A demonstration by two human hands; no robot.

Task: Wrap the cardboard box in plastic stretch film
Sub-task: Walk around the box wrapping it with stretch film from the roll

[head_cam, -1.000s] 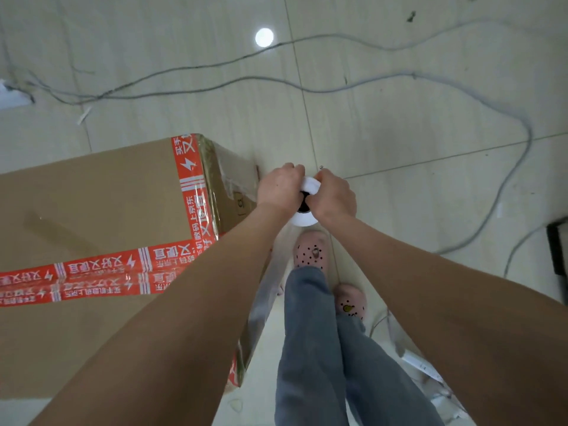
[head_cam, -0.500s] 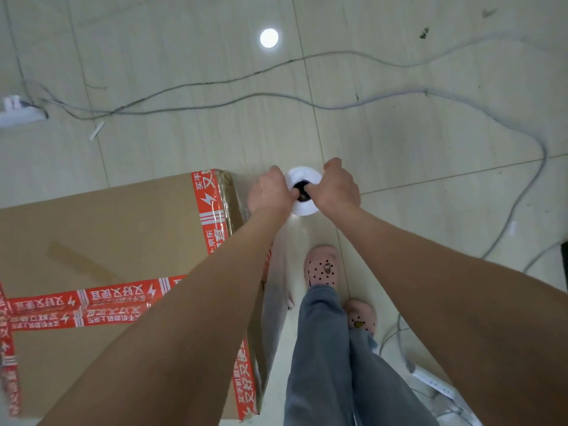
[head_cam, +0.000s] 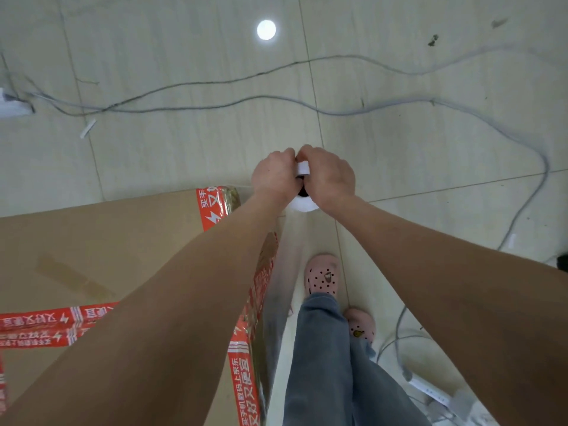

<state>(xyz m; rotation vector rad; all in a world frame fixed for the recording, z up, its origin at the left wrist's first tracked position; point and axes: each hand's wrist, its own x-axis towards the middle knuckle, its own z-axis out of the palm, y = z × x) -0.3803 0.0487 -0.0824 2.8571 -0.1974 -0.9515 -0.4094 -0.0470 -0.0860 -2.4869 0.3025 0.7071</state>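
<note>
Brown cardboard fills the lower left of the frame: the cardboard box (head_cam: 107,256) stands on the pale tiled floor (head_cam: 184,149), its top crossed by bands of red printed tape (head_cam: 212,207) that also run down its right edge. Just past the box's upper right corner, near the middle of the frame, both hands meet over the white roll of stretch film (head_cam: 302,206), seen end-on with its dark core showing between them. The left hand (head_cam: 273,178) has its fingers curled round the roll's left side, and the right hand (head_cam: 330,176) clasps the right side, fingers bent over the top rim. From the roll a clear sheet of film (head_cam: 281,290) runs down the frame along the box's right face, close against it. Right of that sheet are the person's pink perforated shoes (head_cam: 322,276) and a grey-blue trouser leg (head_cam: 325,364). Grey cables (head_cam: 276,101) trail across the upper floor, a round light reflection (head_cam: 266,29) sits at top centre, and a white power strip (head_cam: 430,392) lies at the lower right.
</note>
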